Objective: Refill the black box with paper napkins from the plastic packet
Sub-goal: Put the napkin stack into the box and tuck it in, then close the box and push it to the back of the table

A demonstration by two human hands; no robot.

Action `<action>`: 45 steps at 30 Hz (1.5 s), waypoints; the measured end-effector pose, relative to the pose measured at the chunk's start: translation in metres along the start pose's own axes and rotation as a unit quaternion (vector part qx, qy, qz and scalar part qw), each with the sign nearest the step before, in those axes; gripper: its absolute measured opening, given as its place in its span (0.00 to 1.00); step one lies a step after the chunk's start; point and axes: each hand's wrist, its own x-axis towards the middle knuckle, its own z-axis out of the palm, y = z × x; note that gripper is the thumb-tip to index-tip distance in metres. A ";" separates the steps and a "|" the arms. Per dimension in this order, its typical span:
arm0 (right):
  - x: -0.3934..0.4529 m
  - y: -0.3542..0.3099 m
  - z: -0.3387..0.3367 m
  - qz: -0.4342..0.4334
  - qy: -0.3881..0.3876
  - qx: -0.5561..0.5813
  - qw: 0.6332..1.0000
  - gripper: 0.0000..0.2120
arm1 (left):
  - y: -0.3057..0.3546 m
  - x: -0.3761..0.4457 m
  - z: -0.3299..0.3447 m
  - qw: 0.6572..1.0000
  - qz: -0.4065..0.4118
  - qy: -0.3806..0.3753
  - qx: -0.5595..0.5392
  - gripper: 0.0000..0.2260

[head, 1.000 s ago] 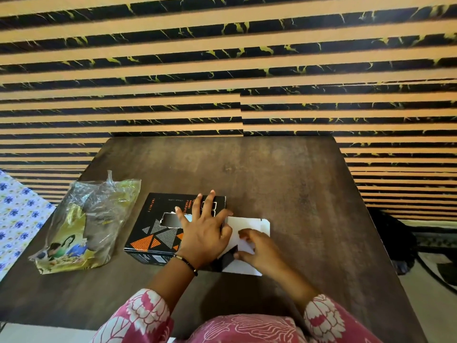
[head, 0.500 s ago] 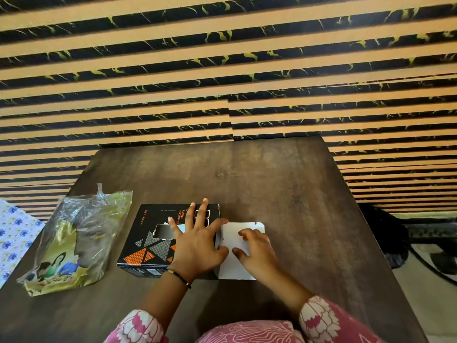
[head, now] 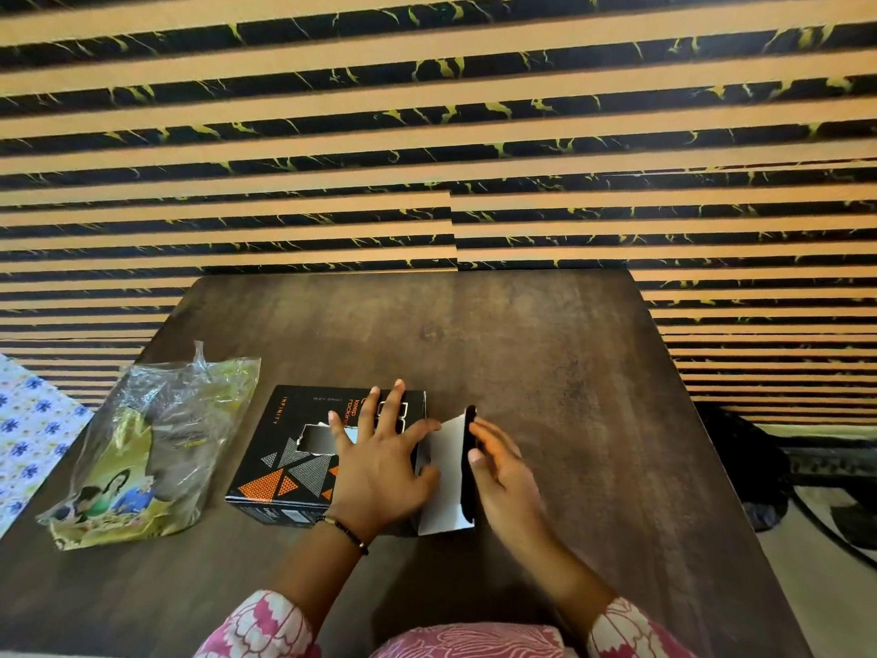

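I press my flat left hand (head: 379, 460) on the black box (head: 303, 448) at lower centre while my right hand (head: 503, 472), fingers straight, swings the end flap (head: 448, 472) shut squarely.

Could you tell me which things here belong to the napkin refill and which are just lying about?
Belongs to the job:
black box, under the left hand
its end flap, raised, right hand against it
plastic packet

Just lying about:
floral cloth beside the table
dark cable on the floor

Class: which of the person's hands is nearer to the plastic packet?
The left hand. It rests flat on the black box, beside the plastic packet; the right hand is beyond the box's far end, at its flap.
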 end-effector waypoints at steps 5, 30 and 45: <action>-0.004 -0.011 0.020 -0.008 -0.060 -0.025 0.998 0.25 | -0.001 -0.001 -0.003 0.999 -0.004 0.002 -0.045 0.29; -0.018 -0.039 0.069 0.110 -0.108 0.121 0.981 0.38 | -0.006 -0.007 -0.014 0.950 -0.018 0.066 -0.304 0.29; -0.002 -0.068 0.058 0.078 -0.026 -0.064 0.995 0.24 | -0.068 -0.022 -0.031 0.968 0.067 0.061 -0.233 0.24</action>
